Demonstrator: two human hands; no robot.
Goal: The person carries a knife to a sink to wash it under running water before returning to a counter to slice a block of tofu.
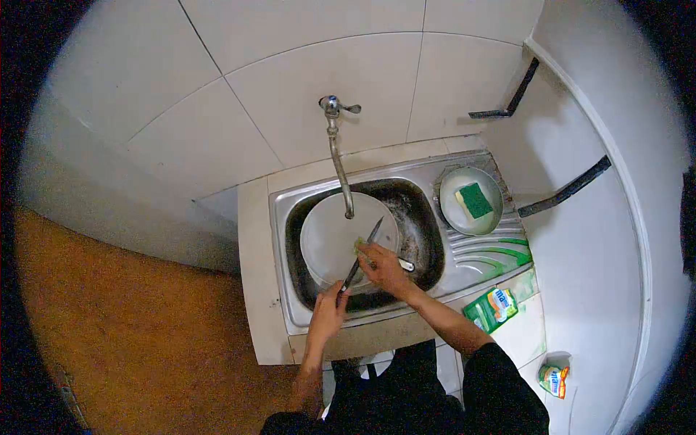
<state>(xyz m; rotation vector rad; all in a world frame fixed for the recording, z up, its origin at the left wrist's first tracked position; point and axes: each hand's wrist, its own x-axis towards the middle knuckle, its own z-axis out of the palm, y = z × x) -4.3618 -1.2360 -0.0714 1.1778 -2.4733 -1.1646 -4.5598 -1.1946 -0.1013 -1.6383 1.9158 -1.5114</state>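
My left hand [330,310] is closed round the dark handle of a knife [376,229], over the sink. The blade slants up and to the right, its tip pointing toward the back. My right hand [384,270] is closed on a small yellow-green sponge [359,246] and presses it against the middle of the blade. Below both hands a large white plate [326,232] lies in the sink. A white handle end [407,265] shows just right of my right hand; what it belongs to is hidden.
The steel sink [433,210] has a curved faucet [341,167] over the plate. On the drainboard stands a bowl [453,217] holding a green-and-yellow sponge [475,201]. A green packet [491,309] lies at the right front edge, another packet [554,380] lower right. Black brackets [565,194] jut from the right wall.
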